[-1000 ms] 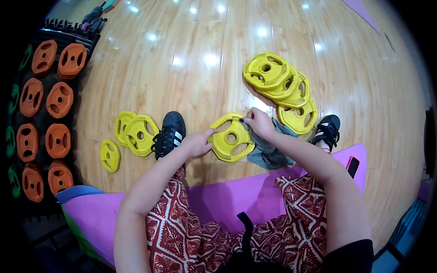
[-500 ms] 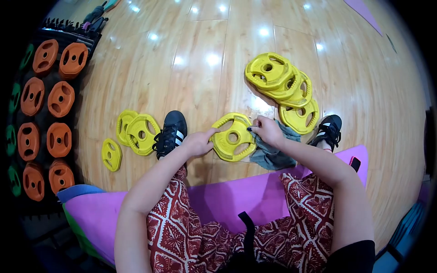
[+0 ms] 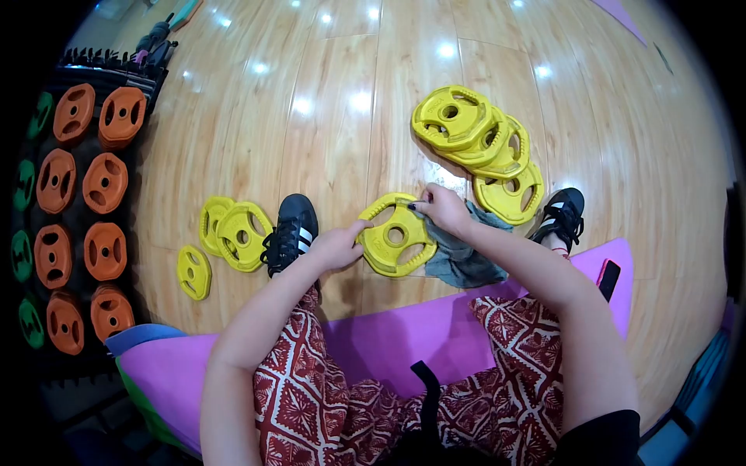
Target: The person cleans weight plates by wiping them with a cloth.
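Note:
A yellow weight plate (image 3: 382,252) stands between my feet, just past the purple mat. My left hand (image 3: 339,245) grips its left rim, fingers closed around the edge. At the plate's upper right edge, my right hand (image 3: 443,208) has its fingers pinched together; whatever they hold is too small to make out. A crumpled grey-green cloth (image 3: 466,260) lies right of the plate, partly under my right forearm. Several overlapping yellow plates (image 3: 466,128) lie beyond my right hand, and more yellow plates (image 3: 245,252) are on the floor left of my left shoe.
A rack of orange plates (image 3: 105,182) and green ones lines the left side. The purple mat (image 3: 404,338) lies under my legs, with a phone (image 3: 608,279) at its right end. My black shoes (image 3: 292,225) flank the yellow plate. Wooden floor stretches ahead.
My right hand moved down along the plate's right edge, then back up to its upper right edge. My left hand keeps its hold. The view has shifted slightly.

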`<action>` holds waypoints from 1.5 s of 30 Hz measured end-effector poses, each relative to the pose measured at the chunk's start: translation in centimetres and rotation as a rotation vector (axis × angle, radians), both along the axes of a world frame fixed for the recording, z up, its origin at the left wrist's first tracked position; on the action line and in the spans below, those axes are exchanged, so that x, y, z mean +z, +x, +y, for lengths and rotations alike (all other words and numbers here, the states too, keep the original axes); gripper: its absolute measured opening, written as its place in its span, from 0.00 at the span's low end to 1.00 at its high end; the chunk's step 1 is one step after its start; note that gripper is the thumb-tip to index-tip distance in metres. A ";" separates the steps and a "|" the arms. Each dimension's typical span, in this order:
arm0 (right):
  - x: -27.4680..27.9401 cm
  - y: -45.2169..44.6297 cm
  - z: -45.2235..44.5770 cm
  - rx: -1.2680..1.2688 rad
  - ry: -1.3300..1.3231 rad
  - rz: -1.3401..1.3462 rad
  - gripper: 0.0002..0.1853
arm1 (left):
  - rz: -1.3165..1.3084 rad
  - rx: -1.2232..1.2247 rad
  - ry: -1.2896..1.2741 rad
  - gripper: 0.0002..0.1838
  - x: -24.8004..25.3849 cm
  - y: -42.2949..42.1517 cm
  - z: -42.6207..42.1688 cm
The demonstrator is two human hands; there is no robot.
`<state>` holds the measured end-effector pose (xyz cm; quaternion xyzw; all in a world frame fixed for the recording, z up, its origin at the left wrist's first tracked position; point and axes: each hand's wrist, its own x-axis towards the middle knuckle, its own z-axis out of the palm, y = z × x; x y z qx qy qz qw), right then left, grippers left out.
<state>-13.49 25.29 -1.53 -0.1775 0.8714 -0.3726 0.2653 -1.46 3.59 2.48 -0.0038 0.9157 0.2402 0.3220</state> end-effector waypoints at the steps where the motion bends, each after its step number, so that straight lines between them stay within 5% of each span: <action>1: 0.0 0.4 0.5 -0.005 -0.004 -0.002 0.15 | -0.009 0.009 -0.002 0.25 0.1 0.1 0.0; 17: 0.7 -0.1 -1.6 0.057 -0.026 0.258 0.14 | 0.014 -0.004 -0.010 0.26 0.1 0.2 0.0; 27: 1.9 1.3 1.7 0.222 0.077 -0.129 0.32 | 0.040 -0.016 0.003 0.25 -0.3 0.2 -0.2; 33: 2.6 0.1 0.2 0.234 0.080 0.100 0.32 | 0.013 -0.007 0.014 0.24 0.0 0.2 -0.2; 45: 2.6 2.8 2.5 0.450 0.033 0.593 0.11 | -0.013 0.011 0.015 0.26 0.1 0.2 -0.2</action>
